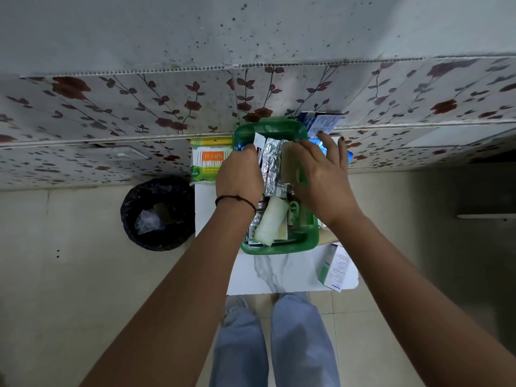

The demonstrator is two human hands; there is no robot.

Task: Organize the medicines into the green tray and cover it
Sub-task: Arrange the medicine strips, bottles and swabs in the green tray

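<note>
While both hands work inside the green tray [279,248], which sits on the small white worktop [282,270] in front of the person, the scene reads left to right as follows. A black bin [157,213] stands on the floor, well left of the tray. A cotton-bud pack [210,160] lies just beside the tray's left rim. The left hand [237,178] is curled, fingers bent down at the left edge of the foil blister strips [272,169]; whether it actually pinches them cannot be told. The right hand [321,177] is spread flat, fingers splayed, pressing on the strips' right side. A white roll [272,222] lies in the tray's near half. A medicine box [333,270] rests on the worktop outside the tray, right.

Judgement: strips are light, thin, springy and slick; best taken by the long edges, stacked flat. The box is light and stiff; grip across its broad faces. No cover is identifiable.
</note>
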